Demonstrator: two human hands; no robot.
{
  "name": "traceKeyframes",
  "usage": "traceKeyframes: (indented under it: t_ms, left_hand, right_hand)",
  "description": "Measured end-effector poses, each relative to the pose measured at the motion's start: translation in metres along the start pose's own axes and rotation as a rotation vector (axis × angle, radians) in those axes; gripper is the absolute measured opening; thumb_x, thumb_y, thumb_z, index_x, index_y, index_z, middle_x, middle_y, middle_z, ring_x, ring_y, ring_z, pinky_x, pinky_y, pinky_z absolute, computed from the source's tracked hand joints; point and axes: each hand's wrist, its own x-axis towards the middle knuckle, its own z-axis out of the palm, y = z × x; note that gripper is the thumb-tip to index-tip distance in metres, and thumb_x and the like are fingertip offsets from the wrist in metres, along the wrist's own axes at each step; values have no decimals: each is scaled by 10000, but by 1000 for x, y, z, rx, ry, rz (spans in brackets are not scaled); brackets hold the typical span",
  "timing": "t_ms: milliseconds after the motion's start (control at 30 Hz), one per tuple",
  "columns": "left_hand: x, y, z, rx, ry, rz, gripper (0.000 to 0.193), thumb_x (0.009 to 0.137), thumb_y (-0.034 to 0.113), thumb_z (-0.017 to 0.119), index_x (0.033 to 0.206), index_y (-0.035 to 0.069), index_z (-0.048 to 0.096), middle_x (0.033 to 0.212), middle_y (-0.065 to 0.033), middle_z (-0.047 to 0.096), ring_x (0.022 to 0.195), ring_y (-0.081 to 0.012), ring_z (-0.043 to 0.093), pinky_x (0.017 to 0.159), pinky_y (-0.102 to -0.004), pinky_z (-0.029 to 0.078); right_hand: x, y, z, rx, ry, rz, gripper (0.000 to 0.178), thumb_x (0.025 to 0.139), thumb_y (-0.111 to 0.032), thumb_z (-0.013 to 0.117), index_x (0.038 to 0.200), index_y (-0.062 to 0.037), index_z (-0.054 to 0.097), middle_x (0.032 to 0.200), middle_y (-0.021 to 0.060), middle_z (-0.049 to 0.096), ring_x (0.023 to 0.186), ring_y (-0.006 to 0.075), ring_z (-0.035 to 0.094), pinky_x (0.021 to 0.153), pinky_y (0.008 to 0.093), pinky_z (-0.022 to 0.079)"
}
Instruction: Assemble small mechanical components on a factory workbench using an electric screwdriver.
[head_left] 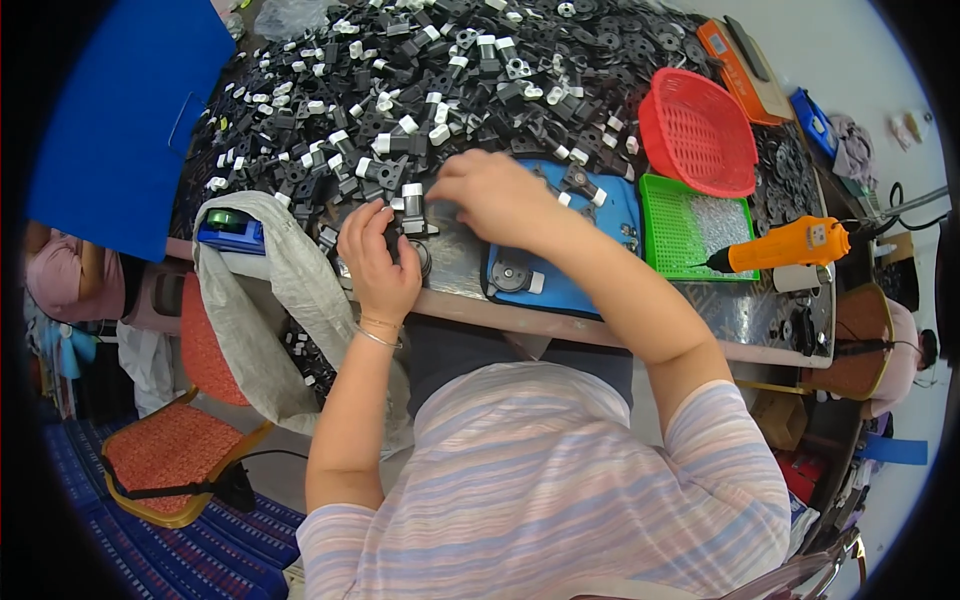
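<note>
My left hand (378, 262) rests at the near edge of the heap, its bent fingers apart and touching or close to black plastic parts. A black bracket with a white cap (413, 203) stands upright beside its fingertips. Below that, a round black part (422, 258) is half covered by the thumb. From the right, my right hand (497, 198) reaches over with curved fingers, slightly blurred, the index tip near the white-capped bracket. I see a gap between its index finger and thumb. Beneath my right forearm lies a blue mat (612, 215) bearing a black wheel-like part (512, 272).
A large heap of black and white parts (400, 90) covers the table's far side. On the right are a red basket (697, 132), a green tray of small pieces (668, 238) and an orange electric screwdriver (790, 246). A grey sack (262, 330) hangs at the left edge.
</note>
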Motion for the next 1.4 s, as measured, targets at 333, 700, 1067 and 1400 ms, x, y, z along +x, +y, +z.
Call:
traceKeyframes:
  t_ms: [333,700,1067,1400]
  left_hand:
    - [-2,-5,-1,-56,25,-9,471,693,-48,472,1163,-15,474,1199,-167,500,1135,-361,443,992,-453,306]
    - [-3,-10,1,-148,88,-64,501,691,-86,428,1188,-35,443,1205,-178,491,1131,-358,434,1004,-443,290]
    - [-2,-10,2,-162,83,-84,488,684,-88,426,1167,-25,454,1201,-174,494,1126,-352,436,1004,-439,289]
    - [-1,-8,0,-95,62,-50,438,694,-56,460,1128,-8,490,1195,-159,507,1131,-349,438,1003,-443,295]
  right_hand:
    - [21,-18,27,243,1,-71,218,675,-112,646,892,-99,642,909,95,582,858,290,596,713,412,487]
    - [9,-33,21,192,-278,79,243,665,-227,749,868,-122,668,924,73,581,921,275,593,771,392,481]
    - [1,-28,13,-134,-116,127,142,713,-198,661,824,-113,685,836,57,601,867,249,599,736,375,467]
    - [-1,-46,18,-21,-157,283,433,619,-369,784,870,-52,630,857,112,615,848,296,620,718,389,500]
